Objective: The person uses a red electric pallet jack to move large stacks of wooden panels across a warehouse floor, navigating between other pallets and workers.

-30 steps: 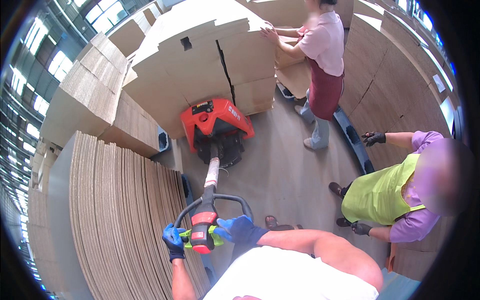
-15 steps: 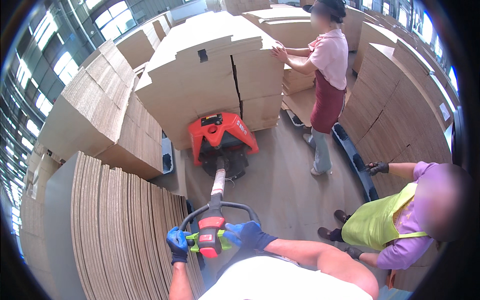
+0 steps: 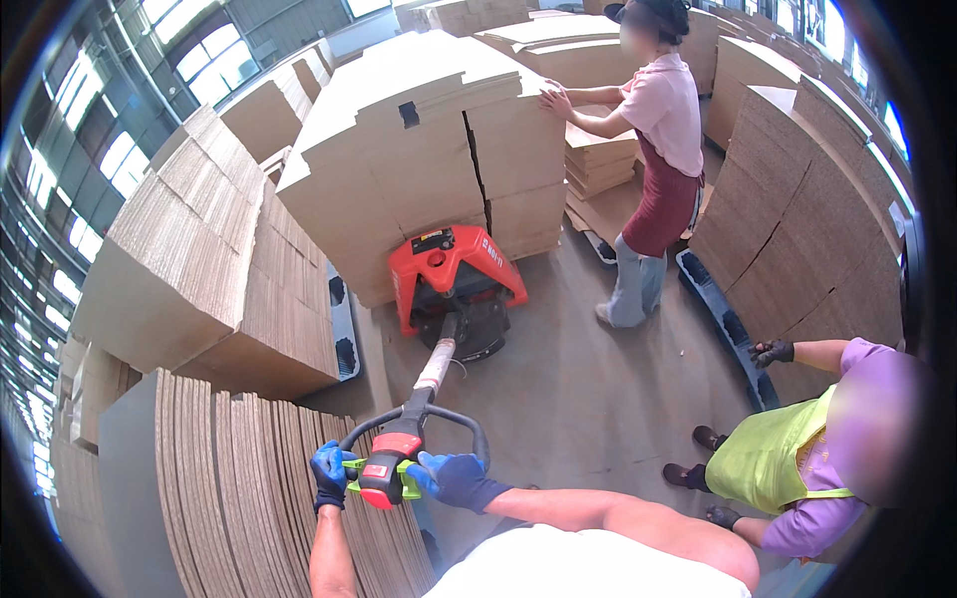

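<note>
Both my hands wear blue gloves with dark cuffs. My left hand (image 3: 330,472) is closed on the left side of the pallet truck's handle (image 3: 390,462), beside a green lever. On the other side, my right hand (image 3: 458,481) grips the handle next to the second green lever. The handle has a black loop and a red-and-black head. Its shaft tilts away to the red pallet truck body (image 3: 451,261), which stands against a tall load of tan boards (image 3: 389,189). The truck's forks are hidden by that load.
A person in a maroon apron (image 3: 666,204) presses both hands on the load's right side. Close on my right stands another person in a lime apron (image 3: 773,453). Board stacks (image 3: 209,254) line the left; upright boards (image 3: 269,478) stand nearer. Stacks on blue pallets (image 3: 720,319) line the right.
The handle's head and both my hands have swung left, while the truck body sits slightly further right in view. The person in the maroon apron has shifted their legs.
</note>
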Demonstrator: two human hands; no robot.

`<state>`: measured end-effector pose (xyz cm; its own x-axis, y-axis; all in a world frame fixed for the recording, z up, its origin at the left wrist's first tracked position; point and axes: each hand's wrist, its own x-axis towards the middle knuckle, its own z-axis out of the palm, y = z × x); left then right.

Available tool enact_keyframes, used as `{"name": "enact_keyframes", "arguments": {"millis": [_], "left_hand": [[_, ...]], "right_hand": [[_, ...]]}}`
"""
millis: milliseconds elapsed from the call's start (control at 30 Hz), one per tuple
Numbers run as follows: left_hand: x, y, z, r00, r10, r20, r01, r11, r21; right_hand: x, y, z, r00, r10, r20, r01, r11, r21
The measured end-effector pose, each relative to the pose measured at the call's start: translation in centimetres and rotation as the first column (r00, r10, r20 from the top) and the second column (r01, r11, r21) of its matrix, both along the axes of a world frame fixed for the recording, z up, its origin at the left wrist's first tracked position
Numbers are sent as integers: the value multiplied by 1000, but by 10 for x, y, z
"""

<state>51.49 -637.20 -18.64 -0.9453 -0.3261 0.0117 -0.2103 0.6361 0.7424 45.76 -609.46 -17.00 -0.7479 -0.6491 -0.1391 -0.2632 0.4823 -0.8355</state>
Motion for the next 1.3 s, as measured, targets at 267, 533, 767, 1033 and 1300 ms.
{"name": "enact_keyframes", "arguments": {"millis": [267,533,767,1033,1300], "left_hand": [[-43,-20,-27,997,-72,20,73,997,-28],[-85,-22,-30,997,-47,67,48,999,-17],[-101,-32,-50,997,-9,72,8,1000,2],[-133,-22,-50,997,-13,78,14,1000,-12],[-163,-17,-57,997,-21,78,24,999,-47]], "right_hand": [[-49,-8,-13,1000,14,-17,-14,1000,27],[-84,-17,-31,999,39,27,-39,999,2],[-112,-20,-37,997,68,37,-68,998,-2],[-147,-16,-46,989,128,81,-130,991,22],[-171,-12,-63,997,75,-36,-75,997,8]]}}
